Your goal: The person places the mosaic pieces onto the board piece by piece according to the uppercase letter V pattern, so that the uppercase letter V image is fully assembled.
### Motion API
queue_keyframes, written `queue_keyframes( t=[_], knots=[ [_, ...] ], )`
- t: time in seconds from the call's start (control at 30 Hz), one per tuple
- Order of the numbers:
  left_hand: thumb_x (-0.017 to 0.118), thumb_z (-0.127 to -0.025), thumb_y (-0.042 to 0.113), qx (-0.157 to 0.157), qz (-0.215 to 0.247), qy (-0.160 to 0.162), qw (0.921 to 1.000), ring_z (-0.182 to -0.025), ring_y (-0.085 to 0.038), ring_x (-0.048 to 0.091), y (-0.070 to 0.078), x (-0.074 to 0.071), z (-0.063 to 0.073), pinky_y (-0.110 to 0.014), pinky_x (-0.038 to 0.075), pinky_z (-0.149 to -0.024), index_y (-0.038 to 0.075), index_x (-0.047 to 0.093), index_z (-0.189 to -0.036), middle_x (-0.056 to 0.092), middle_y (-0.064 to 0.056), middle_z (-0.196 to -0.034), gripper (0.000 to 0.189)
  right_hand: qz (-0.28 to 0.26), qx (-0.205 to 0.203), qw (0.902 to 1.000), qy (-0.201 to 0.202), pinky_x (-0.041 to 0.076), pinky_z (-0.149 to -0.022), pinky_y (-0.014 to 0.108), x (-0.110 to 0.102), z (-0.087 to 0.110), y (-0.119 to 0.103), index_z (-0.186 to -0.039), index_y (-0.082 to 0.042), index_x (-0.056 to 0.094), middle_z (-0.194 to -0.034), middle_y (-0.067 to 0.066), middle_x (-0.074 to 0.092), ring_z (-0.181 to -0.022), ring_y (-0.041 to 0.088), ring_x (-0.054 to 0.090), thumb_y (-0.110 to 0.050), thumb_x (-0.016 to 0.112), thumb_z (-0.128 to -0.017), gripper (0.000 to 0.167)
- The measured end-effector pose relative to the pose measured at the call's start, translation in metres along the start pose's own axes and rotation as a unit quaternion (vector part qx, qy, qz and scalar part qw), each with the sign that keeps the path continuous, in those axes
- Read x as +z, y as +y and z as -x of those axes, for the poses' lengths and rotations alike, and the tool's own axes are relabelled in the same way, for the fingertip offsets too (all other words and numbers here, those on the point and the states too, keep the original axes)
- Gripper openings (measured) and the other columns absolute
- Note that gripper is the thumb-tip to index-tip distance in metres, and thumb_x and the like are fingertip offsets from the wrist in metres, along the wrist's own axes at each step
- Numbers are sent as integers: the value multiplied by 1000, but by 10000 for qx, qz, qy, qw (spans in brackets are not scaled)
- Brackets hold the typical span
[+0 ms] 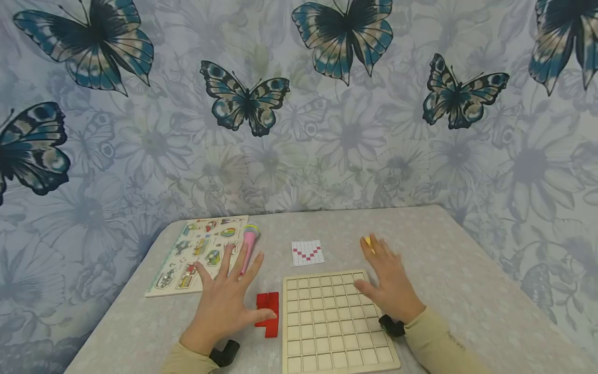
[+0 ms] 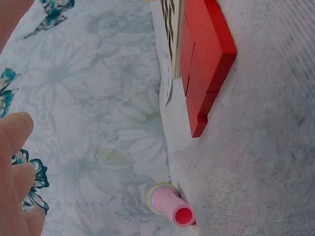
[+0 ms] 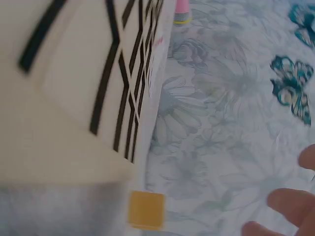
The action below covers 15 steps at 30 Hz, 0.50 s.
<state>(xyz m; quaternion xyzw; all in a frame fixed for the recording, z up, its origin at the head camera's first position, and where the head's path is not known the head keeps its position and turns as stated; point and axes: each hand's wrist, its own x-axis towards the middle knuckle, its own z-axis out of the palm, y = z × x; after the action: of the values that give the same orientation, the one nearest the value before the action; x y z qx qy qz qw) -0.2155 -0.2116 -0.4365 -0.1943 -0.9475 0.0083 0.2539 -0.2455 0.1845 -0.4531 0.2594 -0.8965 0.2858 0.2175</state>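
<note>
My left hand (image 1: 225, 298) hovers with spread fingers between the puzzle board and the red blocks (image 1: 273, 316), its thumb overlapping the blocks in the head view. Several red pieces lie together on the table, and the left wrist view shows them as flat red blocks (image 2: 209, 64). On the other side, my right hand (image 1: 390, 280) is spread above the right edge of the wooden grid board (image 1: 322, 322), holding nothing. A yellow block (image 3: 146, 210) sits past the board's edge, partly hidden behind the right fingers in the head view. The board's square cells hold no pieces.
A small card (image 1: 307, 253) with a pink V pattern on a grid lies behind the board. At the back left are a picture puzzle board (image 1: 191, 270) and a pink toy microphone (image 1: 249, 240). A butterfly-patterned wall (image 1: 350, 156) rises behind the table.
</note>
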Motion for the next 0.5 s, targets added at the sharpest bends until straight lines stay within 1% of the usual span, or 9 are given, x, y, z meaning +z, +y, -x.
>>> queue_keyframes(
  t=[0.07,0.13,0.2,0.23,0.27,0.33,0.4,0.43,0.5],
  knots=[
    [60,-66,96,4,-6,-7,10000,-159,-41,2,0,1,1,-92,-5,-96,33,24,-165,1,-2,-175,123,-631,379,9971,-169,16,-108,83,0,1,5,-164,-15,28,-171,14,16,-153,51,17,-46,59,-103,75],
    [60,-66,95,-18,-9,-23,10000,-159,-40,2,-1,2,2,-92,-4,-97,33,24,-164,1,-2,-175,122,-895,599,9937,-296,33,-108,71,2,1,11,-159,-11,39,-165,18,34,-143,45,40,-37,58,-105,63],
    [60,-67,95,-30,-36,-48,10000,-159,-40,3,-2,3,2,-92,-2,-99,33,24,-165,1,-2,-175,121,-1130,795,9893,-474,53,-89,53,4,2,17,-149,-7,53,-146,20,57,-110,33,64,-34,58,-106,52],
    [60,-67,95,-26,-53,-48,10000,-159,-40,4,-3,4,3,-91,0,-99,33,24,-165,2,-2,-175,121,-1189,891,9872,-571,56,-75,44,5,2,19,-143,-6,59,-137,19,64,-89,26,66,-34,60,-105,47],
    [60,-68,94,-24,-52,-67,10000,-159,-40,5,-3,4,3,-91,0,-100,33,23,-165,2,-1,-175,120,-1217,952,9858,-654,55,-66,37,5,3,20,-137,-6,65,-129,17,69,-76,17,63,-34,62,-104,43],
    [57,-69,95,-11,-13,-80,10000,-159,-40,8,-4,5,3,-90,2,-102,33,24,-165,4,-1,-175,118,-1282,1027,9824,-892,47,-55,29,5,5,23,-130,-6,71,-122,15,73,-62,8,53,-32,66,-102,38],
    [55,-72,95,5,29,-122,9999,-158,-40,12,-6,6,4,-90,5,-103,33,25,-164,6,-2,-175,115,-1176,995,9820,-1098,54,-65,30,5,7,26,-128,-7,72,-133,12,69,-75,10,66,-31,68,-101,37],
    [53,-73,95,1,44,-159,9999,-158,-40,14,-7,7,4,-89,6,-103,33,25,-164,7,-2,-174,113,-1145,993,9809,-1219,53,-66,29,4,7,27,-129,-7,72,-136,12,68,-73,10,64,-30,68,-101,37],
    [52,-76,93,-9,103,-224,9997,-157,-40,17,-8,7,4,-88,8,-104,33,26,-164,9,-3,-174,110,-1118,973,9786,-1428,56,-75,34,3,8,29,-130,-5,71,-141,12,65,-82,20,69,-28,68,-101,38]
  ],
)
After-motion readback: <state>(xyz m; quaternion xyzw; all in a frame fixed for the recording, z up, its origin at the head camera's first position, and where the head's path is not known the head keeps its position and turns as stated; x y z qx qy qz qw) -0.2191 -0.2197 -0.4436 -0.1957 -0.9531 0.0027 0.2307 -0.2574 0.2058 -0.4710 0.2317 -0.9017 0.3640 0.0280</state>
